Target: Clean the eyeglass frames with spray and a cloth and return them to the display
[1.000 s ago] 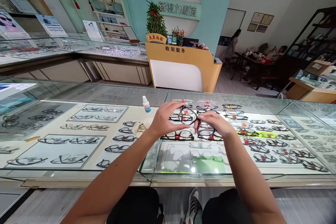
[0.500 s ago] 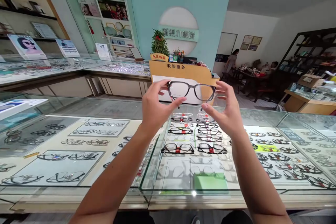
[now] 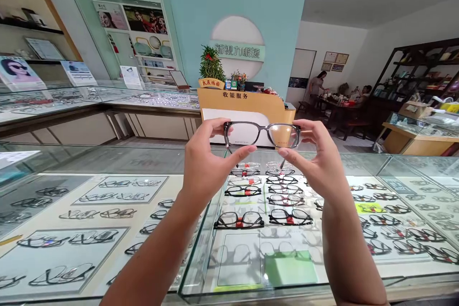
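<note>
A pair of dark-framed glasses (image 3: 261, 134) is held up level in front of me, above the glass display counter (image 3: 201, 248). My left hand (image 3: 206, 162) pinches the frame's left end between thumb and fingers. My right hand (image 3: 317, 158) pinches the right end the same way. Both lenses face me, and the temples hang down behind my fingers. Under the counter glass lie rows of other glasses (image 3: 265, 201) on trays.
A green cloth (image 3: 289, 267) lies inside the case near the front. A wooden cashier desk (image 3: 247, 107) with a small plant (image 3: 211, 64) stands behind the counter. More glass cases (image 3: 89, 100) run along the left. Two people (image 3: 317, 85) are at a table far right.
Both hands have lifted the glasses from just above the counter to eye level and turned them level. The view has tilted upward; since half a second ago the glasses shifted only slightly.
</note>
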